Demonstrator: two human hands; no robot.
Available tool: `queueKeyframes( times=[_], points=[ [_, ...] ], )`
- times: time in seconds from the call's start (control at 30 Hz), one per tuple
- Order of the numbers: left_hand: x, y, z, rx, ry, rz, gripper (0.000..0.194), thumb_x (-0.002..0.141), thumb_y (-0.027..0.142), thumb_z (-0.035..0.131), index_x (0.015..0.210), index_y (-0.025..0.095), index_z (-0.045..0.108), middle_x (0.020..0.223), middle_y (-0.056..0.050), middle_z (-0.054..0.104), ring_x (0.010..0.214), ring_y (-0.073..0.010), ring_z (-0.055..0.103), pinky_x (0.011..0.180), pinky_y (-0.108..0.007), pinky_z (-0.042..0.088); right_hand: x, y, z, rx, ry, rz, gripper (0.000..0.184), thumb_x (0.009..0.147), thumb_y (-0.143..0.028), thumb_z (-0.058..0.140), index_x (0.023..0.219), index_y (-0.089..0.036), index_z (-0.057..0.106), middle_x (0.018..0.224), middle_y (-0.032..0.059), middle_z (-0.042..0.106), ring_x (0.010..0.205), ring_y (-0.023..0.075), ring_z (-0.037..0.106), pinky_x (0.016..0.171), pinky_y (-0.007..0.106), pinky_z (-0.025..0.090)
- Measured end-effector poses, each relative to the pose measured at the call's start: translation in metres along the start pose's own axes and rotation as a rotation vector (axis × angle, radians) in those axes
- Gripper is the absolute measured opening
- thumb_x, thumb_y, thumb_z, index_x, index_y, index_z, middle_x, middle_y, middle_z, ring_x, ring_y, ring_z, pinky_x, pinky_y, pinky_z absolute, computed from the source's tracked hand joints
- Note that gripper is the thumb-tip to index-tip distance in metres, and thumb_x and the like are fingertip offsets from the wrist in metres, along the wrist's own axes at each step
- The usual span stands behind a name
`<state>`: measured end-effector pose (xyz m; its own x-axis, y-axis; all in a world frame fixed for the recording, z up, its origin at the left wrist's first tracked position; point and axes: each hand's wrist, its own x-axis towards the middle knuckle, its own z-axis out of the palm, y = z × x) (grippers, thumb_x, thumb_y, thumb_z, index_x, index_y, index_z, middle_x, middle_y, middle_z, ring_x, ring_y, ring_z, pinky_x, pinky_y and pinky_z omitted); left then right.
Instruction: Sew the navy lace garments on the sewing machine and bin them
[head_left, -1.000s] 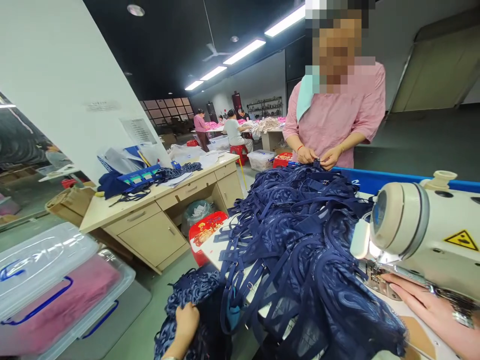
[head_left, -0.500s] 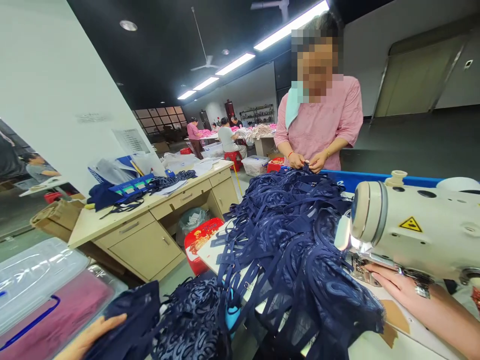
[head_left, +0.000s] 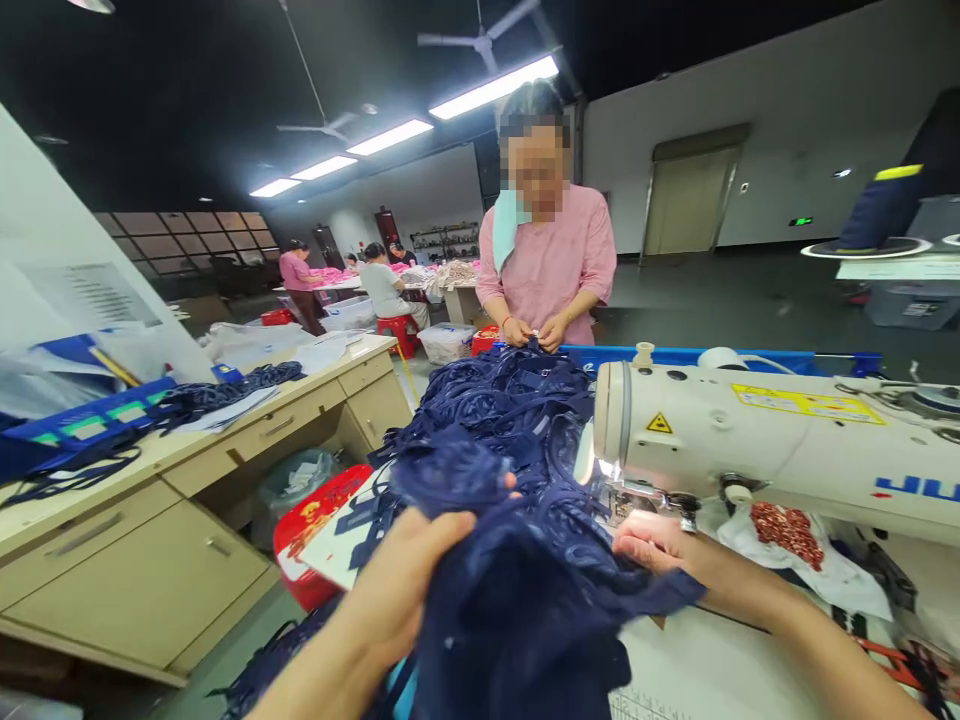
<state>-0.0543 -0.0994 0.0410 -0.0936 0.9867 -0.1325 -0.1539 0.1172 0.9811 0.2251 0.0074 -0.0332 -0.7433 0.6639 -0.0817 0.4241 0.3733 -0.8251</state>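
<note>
My left hand [head_left: 420, 560] is closed around a navy bra [head_left: 517, 610], lifted in front of the pile. The bra hangs loosely and is partly blurred, with a band end reaching right under my right wrist. By the needle area of a white sewing machine [head_left: 690, 430], my right hand [head_left: 656, 545] has its fingers curled together at the edge of the navy fabric. What lies between those fingertips is hidden. A heap of navy lace bras [head_left: 495, 390] covers the table to the left of the machine head.
Across the heap stands a co-worker in a pink top [head_left: 551, 260], both hands on a navy piece. At left is a cream desk [head_left: 247, 500] with a blue tray [head_left: 97, 420]. A red stool [head_left: 315, 540] sits beside the table; a thread cone [head_left: 874, 215] stands at right.
My left hand has brought the navy bra up from beside the plastic box to the front of the machine. My right hand has drawn back slightly from the needle area. The view has turned right.
</note>
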Motion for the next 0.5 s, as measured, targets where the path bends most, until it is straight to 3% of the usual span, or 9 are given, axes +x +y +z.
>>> queueKeyframes(
  times=[0.13,0.23,0.37,0.5],
  points=[
    [0.035,-0.056,0.054,-0.283,-0.122,-0.217,0.046,0.06,0.019,0.069,0.106,0.012,0.068,0.101,-0.012,0.071,0.098,-0.0311,0.066,0.093,-0.044,0.05,-0.001,0.001,0.005,0.435,-0.022,0.093,0.062,0.089,-0.072,0.031,0.108,-0.021,0.059,0.102,0.0061,0.059,0.09,0.0181,0.056,0.081,0.031,0.047],
    [0.044,-0.082,0.071,-0.304,-0.14,-0.27,0.043,0.059,0.015,0.069,0.102,0.013,0.069,0.104,-0.012,0.07,0.105,-0.0315,0.062,0.099,-0.045,0.043,0.007,0.008,0.015,0.644,0.021,0.188,0.061,0.083,-0.073,0.047,0.115,-0.021,0.055,0.101,0.0049,0.057,0.09,0.0165,0.054,0.079,0.029,0.045],
    [0.054,-0.081,0.07,-0.29,-0.189,-0.202,0.04,0.063,0.021,0.076,0.103,0.015,0.069,0.115,-0.01,0.067,0.117,-0.0297,0.055,0.106,-0.04,0.037,0.021,0.024,0.028,0.691,0.119,0.195,0.047,0.077,-0.06,0.066,0.097,-0.02,0.052,0.078,-0.0031,0.052,0.067,0.0096,0.044,0.059,0.021,0.035],
    [0.073,-0.064,0.061,-0.421,-0.178,-0.199,0.035,0.078,0.039,0.067,0.103,0.014,0.067,0.116,-0.011,0.066,0.117,-0.0292,0.055,0.104,-0.041,0.041,0.026,0.032,0.034,0.799,0.172,0.257,0.04,0.08,-0.054,0.067,0.091,-0.02,0.049,0.076,-0.0053,0.047,0.067,0.0068,0.041,0.06,0.018,0.035]
  ],
)
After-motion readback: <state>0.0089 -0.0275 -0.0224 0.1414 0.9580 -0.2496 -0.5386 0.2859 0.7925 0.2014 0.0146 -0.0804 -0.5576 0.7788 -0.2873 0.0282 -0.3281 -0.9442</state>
